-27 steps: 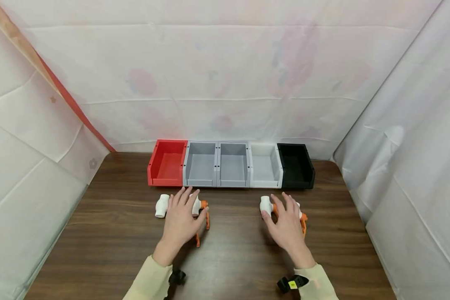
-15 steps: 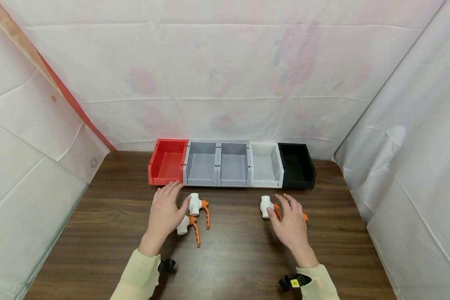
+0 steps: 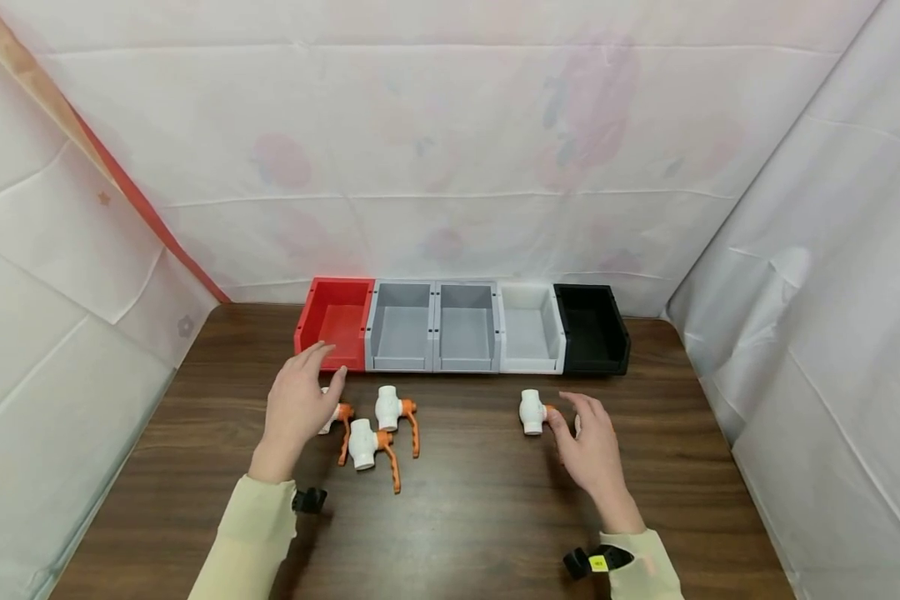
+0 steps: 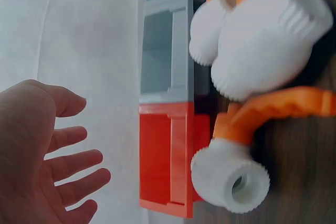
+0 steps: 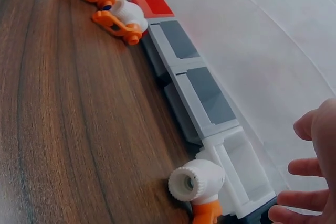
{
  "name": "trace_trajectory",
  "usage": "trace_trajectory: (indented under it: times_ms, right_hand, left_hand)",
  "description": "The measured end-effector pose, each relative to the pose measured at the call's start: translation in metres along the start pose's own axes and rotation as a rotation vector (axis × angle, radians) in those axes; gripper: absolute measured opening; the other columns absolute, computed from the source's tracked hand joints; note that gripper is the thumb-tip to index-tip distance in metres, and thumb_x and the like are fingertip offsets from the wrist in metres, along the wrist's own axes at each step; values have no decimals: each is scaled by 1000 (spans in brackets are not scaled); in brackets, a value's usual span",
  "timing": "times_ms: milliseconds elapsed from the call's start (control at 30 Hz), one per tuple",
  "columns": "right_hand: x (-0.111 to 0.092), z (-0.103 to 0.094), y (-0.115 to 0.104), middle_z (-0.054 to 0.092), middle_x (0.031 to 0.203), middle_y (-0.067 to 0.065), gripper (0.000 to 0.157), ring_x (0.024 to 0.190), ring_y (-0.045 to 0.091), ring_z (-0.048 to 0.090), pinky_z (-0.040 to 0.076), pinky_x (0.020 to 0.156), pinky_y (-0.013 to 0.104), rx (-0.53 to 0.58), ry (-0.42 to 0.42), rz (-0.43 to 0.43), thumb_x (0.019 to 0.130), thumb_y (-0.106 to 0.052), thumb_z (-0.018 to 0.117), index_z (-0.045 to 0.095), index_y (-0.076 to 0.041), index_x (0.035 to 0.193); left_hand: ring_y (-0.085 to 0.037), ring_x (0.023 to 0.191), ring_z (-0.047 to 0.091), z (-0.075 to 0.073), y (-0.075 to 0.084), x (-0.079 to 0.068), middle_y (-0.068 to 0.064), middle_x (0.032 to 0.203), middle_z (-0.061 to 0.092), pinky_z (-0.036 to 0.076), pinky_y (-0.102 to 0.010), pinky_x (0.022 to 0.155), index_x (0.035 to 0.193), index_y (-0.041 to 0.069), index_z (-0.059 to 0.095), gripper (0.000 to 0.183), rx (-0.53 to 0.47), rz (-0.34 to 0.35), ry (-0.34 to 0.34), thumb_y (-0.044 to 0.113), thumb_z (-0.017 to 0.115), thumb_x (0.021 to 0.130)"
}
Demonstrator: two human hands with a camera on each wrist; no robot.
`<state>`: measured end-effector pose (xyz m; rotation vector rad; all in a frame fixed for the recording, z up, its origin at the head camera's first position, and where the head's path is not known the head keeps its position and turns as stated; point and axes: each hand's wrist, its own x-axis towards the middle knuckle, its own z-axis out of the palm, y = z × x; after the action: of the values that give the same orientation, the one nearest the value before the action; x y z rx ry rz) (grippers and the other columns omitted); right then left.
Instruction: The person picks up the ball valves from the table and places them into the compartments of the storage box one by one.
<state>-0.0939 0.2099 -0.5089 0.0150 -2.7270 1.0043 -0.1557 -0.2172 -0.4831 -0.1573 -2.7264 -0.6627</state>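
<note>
My left hand (image 3: 298, 404) hovers, fingers spread and holding nothing, over the leftmost white ball valve (image 3: 330, 423), which it partly hides. That valve's orange lever (image 4: 283, 106) shows in the left wrist view. Two more ball valves, a rear one (image 3: 388, 408) and a nearer one (image 3: 362, 446), lie just to the right of it. My right hand (image 3: 591, 450) is also raised with loosely bent fingers around nothing. To its left lies another white ball valve (image 3: 532, 412), its lever mostly hidden. A further white piece (image 3: 577, 425) peeks out between thumb and fingers.
Along the back of the wooden table (image 3: 450, 500) stands a row of bins: red (image 3: 333, 364), two grey (image 3: 399, 365), white (image 3: 531, 367) and black (image 3: 596, 367). Pale cloth (image 3: 450, 150) hangs behind and on both sides.
My left hand has moved left and away from the two right-hand valves of its group, uncovering them. My right hand has shifted slightly right. The valves stay in place.
</note>
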Motion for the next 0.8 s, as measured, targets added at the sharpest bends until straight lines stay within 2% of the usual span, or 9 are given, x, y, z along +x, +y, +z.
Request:
trace_trajectory:
  times_ms: [167, 333, 600, 700, 800]
  right_hand:
    - [-1, 1, 5, 58, 127, 17, 34, 114, 37, 56, 44, 92, 55, 23, -7, 9, 99, -26, 63, 64, -5, 125]
    - [-3, 1, 9, 59, 122, 15, 29, 106, 35, 59, 47, 84, 51, 44, -13, 15, 99, -22, 63, 66, -4, 122]
    - [-4, 0, 12, 59, 120, 14, 27, 106, 34, 59, 51, 83, 51, 53, -45, 87, 100, -23, 61, 66, -6, 121]
    - [-4, -1, 13, 59, 118, 13, 26, 105, 35, 59, 52, 83, 51, 71, -43, 87, 100, -22, 62, 66, -6, 120]
    - [-4, -1, 14, 61, 117, 13, 24, 104, 32, 61, 53, 83, 50, 94, -21, 64, 99, -19, 63, 67, -5, 119]
  left_hand:
    - [-43, 123, 49, 0, -13, 11, -21, 142, 51, 45, -63, 93, 137, 4, 56, 51, -22, -80, -48, 27, 66, 93]
    - [-44, 127, 45, 6, -26, 25, -22, 145, 47, 43, -65, 95, 138, 3, 54, 49, -50, -108, -81, 28, 62, 96]
    - [-45, 128, 42, 15, -46, 49, -21, 150, 41, 40, -64, 98, 136, 1, 55, 46, -115, -174, 15, 25, 58, 97]
    - [-44, 129, 41, 17, -54, 57, -20, 151, 39, 39, -63, 99, 137, 1, 54, 46, -136, -214, 44, 25, 57, 97]
    - [-44, 132, 38, 19, -60, 65, -20, 153, 36, 38, -63, 100, 141, 1, 50, 50, -147, -273, 44, 26, 55, 97]
